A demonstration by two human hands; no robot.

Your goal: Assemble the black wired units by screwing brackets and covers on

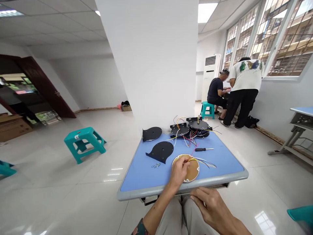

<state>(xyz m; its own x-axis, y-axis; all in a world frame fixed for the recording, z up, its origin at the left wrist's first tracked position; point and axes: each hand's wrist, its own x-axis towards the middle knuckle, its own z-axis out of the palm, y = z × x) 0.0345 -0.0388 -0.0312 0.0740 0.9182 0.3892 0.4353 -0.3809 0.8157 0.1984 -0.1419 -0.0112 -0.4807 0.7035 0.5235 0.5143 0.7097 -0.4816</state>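
Left hand (179, 171): your grip was clenched on the yellow wires (195, 160), above the round tan disc (193, 171), which lay on the blue surface (146, 173).
Right hand (210, 207): your grip was released and held nothing, near the surface edge.
Nearby: a screwdriver (204, 149), black plates (160, 151), small screws (155, 165), a wired stack of black discs (189, 131).
Beyond: a standing co-worker (244, 75), a seated co-worker (215, 91).
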